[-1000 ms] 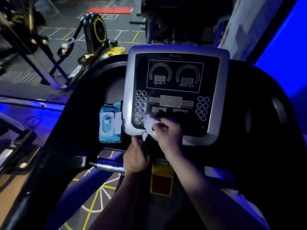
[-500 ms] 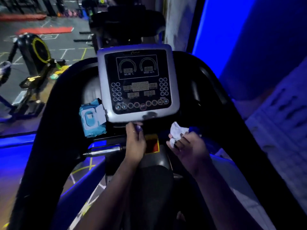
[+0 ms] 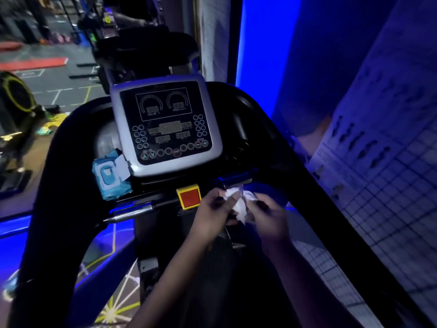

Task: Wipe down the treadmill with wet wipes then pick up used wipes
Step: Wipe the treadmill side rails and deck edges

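The wipe (image 3: 240,203) sits directly between the two hands, so neither has to reach for it. The left hand (image 3: 212,209) pinches its upper left edge with curled fingers. The right hand (image 3: 268,213) grips the right side, its fingers folded round the cloth. Both hands touch the wipe and are equally near it.

The wipe is bunched into a loose wad. Its longer run goes from up by the fingertips down towards the wrists, with a tail hanging below the grip. It looks white, crumpled and limp, with many small folds and no flat face showing. In this dim blue light it may be one sheet or two pressed together; I cannot tell which.

Just beyond the fingertips, slightly to the right-hand side, is a short lit bar (image 3: 236,179) on the treadmill. It is nearer the right hand than the left. Just left of the left hand is the red stop button (image 3: 189,196). The console (image 3: 165,124) stands further ahead and to the left. The pack of wet wipes (image 3: 110,176) lies well off to the left of both hands, beside the console's lower corner.

My judgement is that the wad is being reshaped for a fresh face, and the bar ahead would suit the right hand.
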Demonstrator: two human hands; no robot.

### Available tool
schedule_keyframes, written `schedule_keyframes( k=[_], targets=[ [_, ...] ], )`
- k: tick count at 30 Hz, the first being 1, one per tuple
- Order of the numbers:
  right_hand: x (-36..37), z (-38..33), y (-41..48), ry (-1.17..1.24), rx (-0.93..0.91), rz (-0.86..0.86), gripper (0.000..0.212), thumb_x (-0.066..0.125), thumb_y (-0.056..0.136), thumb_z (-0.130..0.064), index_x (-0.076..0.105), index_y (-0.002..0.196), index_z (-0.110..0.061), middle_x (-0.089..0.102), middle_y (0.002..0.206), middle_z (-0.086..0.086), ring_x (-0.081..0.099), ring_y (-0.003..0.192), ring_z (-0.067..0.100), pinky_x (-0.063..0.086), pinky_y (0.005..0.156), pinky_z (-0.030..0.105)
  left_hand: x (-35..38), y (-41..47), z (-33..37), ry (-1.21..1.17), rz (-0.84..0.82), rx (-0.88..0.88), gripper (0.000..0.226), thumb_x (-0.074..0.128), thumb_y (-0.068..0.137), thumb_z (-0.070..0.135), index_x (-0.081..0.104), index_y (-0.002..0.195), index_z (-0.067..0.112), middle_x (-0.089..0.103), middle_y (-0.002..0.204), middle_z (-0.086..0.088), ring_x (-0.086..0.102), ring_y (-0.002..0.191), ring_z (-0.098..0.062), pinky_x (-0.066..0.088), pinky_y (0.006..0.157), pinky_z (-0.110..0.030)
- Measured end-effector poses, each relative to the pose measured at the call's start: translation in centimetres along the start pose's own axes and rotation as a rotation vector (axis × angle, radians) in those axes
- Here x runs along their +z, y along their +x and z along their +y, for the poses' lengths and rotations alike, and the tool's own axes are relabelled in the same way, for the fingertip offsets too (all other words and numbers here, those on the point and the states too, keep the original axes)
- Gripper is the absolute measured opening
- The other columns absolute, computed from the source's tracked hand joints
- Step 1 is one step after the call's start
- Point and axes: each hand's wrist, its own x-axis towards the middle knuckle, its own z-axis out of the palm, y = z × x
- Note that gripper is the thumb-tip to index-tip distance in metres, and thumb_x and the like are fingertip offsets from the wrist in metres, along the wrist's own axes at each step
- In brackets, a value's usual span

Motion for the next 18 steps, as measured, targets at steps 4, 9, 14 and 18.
schedule_keyframes(
  k=[4,9,14,18],
  targets=[
    [0.3,0.6,-0.3,-0.120,-0.005,-0.170,0.017,0.065,0.097,-0.006,0.078,0.094,-0.018,0.078,0.090,0.004,0.071,0.085,0.017,0.055,0.080,0.035,0.0,-0.8,-0.3,-0.048,0.022,-0.006,0.017,0.064,0.102,0.018,0.064,0.093,0.003,0.063,0.081,-0.013,0.058,0.076,-0.023,0.054,0.071,-0.032],
    [1.4,0.2,-0.2,0.223,0.330,-0.544,0.028,0.047,0.104,-0.006,0.068,0.120,-0.015,0.073,0.120,0.007,0.068,0.115,0.020,0.054,0.099,0.034,-2.5,-1.3,-1.8,-0.007,0.221,0.039,0.018,0.073,0.096,0.013,0.073,0.114,0.013,0.073,0.092,-0.012,0.064,0.080,-0.023,0.055,0.074,-0.035],
    [5.6,1.1,0.5,0.149,0.358,-0.638,0.019,0.066,0.093,-0.008,0.077,0.108,-0.014,0.075,0.114,0.009,0.069,0.110,0.021,0.053,0.094,0.035,-6.4,-2.0,-1.3,0.236,0.362,0.120,0.060,0.082,0.065,0.043,0.063,0.120,0.027,0.078,0.104,0.003,0.074,0.095,-0.026,0.063,0.082,-0.045],
    [10.8,1.0,0.4,0.161,0.467,-0.597,0.016,0.064,0.095,-0.004,0.075,0.089,-0.014,0.076,0.085,0.000,0.072,0.080,0.010,0.057,0.071,0.021,-12.1,-1.3,-0.2,0.170,0.272,0.023,0.068,0.090,0.070,0.025,0.059,0.131,0.019,0.074,0.117,-0.003,0.071,0.106,-0.019,0.059,0.088,-0.037]
  ],
)
